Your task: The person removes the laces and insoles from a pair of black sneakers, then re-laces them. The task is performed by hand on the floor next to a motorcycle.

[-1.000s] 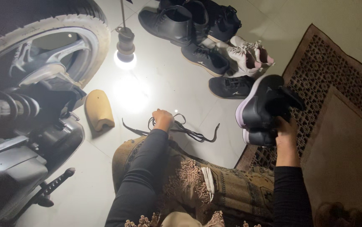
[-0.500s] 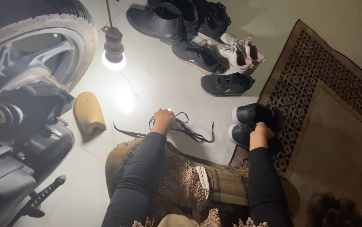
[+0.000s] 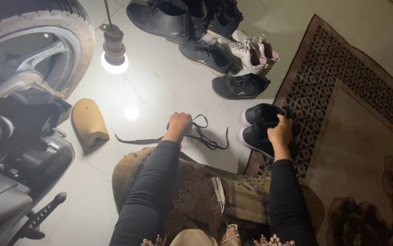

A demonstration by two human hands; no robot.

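Gripping shoes on the right, laces on the left

Lying side by side at the rug's near edge, the pair of black low shoes with pale soles (image 3: 261, 129) points its toes leftward, toward the middle of the tiled floor (image 3: 160, 86), so their long axis runs left to right across my view. I see my right hand (image 3: 280, 133) closed over the heel end of the pair, fingers curled on the collars, the arm coming straight up from below. The shoes therefore lie directly under and just left of that hand, well apart from the other one.

My left hand (image 3: 179, 124) is a fist on the tangle of black shoelaces (image 3: 205, 136), which trail rightward toward the shoe toes without quite reaching them, and leftward in one long strand.

Farther out: a brown patterned rug (image 3: 342, 118) to the right, a heap of dark and white shoes (image 3: 214, 41) ahead, a glowing hanging bulb (image 3: 113, 54), a tan foam block (image 3: 88, 120), and a motorcycle wheel (image 3: 28, 41) at far left.
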